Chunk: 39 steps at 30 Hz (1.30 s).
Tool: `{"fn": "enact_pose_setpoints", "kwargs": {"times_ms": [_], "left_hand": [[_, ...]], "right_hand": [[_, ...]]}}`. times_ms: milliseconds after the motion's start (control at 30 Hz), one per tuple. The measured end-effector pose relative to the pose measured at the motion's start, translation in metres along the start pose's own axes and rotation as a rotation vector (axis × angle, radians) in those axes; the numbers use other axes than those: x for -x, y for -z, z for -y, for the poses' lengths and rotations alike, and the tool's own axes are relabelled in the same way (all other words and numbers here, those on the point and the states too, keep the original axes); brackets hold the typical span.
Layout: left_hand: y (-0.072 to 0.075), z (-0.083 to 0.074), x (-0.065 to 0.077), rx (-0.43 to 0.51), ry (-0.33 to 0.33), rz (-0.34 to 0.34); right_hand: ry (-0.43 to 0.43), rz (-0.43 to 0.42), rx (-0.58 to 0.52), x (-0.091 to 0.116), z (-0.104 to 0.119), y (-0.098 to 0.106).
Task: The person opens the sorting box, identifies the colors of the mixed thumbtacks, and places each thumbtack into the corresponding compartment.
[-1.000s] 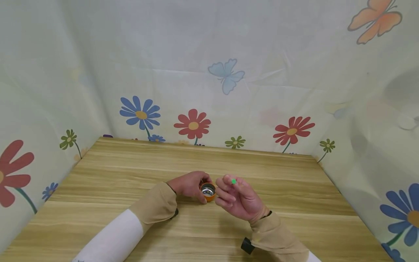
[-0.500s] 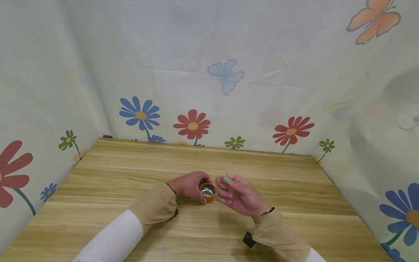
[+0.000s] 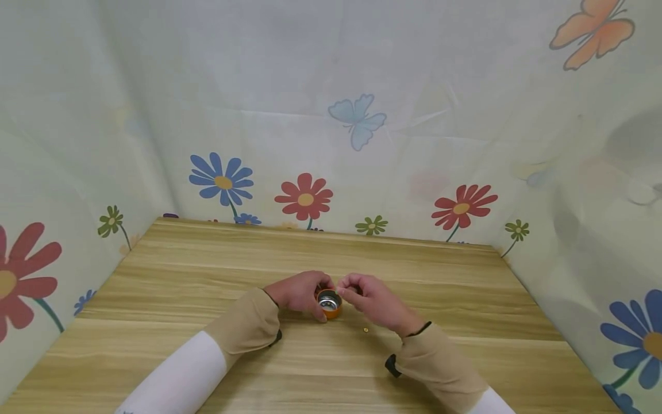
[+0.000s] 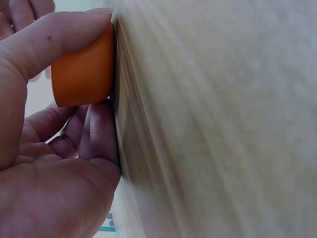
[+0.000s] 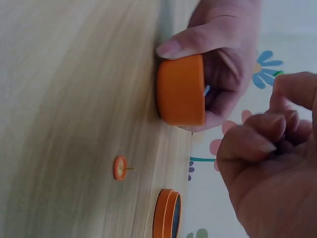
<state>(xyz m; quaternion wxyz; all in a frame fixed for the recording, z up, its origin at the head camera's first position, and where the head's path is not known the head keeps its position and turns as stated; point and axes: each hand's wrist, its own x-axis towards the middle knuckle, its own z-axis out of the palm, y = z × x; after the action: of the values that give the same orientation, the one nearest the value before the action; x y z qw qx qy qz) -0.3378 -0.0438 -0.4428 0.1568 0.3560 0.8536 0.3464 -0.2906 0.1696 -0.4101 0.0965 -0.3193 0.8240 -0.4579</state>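
Note:
My left hand (image 3: 301, 292) grips a small orange tin (image 3: 332, 311) with a shiny metal inside, which stands upright on the table. Thumb and fingers curl round its side; a few small specks show at its bottom. My right hand (image 3: 380, 302) pinches a small green thumbtack (image 5: 279, 73) between thumb and forefinger, right beside the tin's rim. Its pin is hidden by the fingers. On the table (image 3: 217, 253), under the right wrist, lies an orange thumbtack (image 5: 120, 167) with its pin sticking up.
An orange screw lid (image 5: 167, 213) with a dark inside lies on the table in the right wrist view; the right hand seems to hide it from the head view. Flower-printed cloth (image 3: 289, 132) rises behind the table and on both sides.
My right hand has turned from palm-up to palm-down and brought the green thumbtack left to the tin's rim. The thumbtack on the table has come into view. The left hand stays still.

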Motion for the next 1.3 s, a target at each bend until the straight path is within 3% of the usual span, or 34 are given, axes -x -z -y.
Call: {"fn": "enact_pose_setpoints", "kwargs": {"times_ms": [100,233,500,833,1300], "left_hand": [[-0.001,0.001,-0.001,-0.004,0.010,-0.003],[-0.001,0.002,-0.003,-0.019,0.021,-0.005],[0.000,-0.004,-0.001,-0.020,0.017,-0.003],[0.000,-0.005,-0.001,-0.023,0.005,0.002],[0.001,-0.003,0.001,-0.059,-0.020,-0.009]], "right_hand": [[0.028,-0.035,0.186,-0.004,-0.002,-0.004],[0.039,-0.061,0.351,-0.008,-0.003,-0.008],[0.107,-0.044,0.561,-0.012,-0.003,-0.013],[0.165,0.027,0.643,-0.020,-0.001,-0.015],[0.189,0.119,0.641,-0.034,0.001,-0.015]]}}
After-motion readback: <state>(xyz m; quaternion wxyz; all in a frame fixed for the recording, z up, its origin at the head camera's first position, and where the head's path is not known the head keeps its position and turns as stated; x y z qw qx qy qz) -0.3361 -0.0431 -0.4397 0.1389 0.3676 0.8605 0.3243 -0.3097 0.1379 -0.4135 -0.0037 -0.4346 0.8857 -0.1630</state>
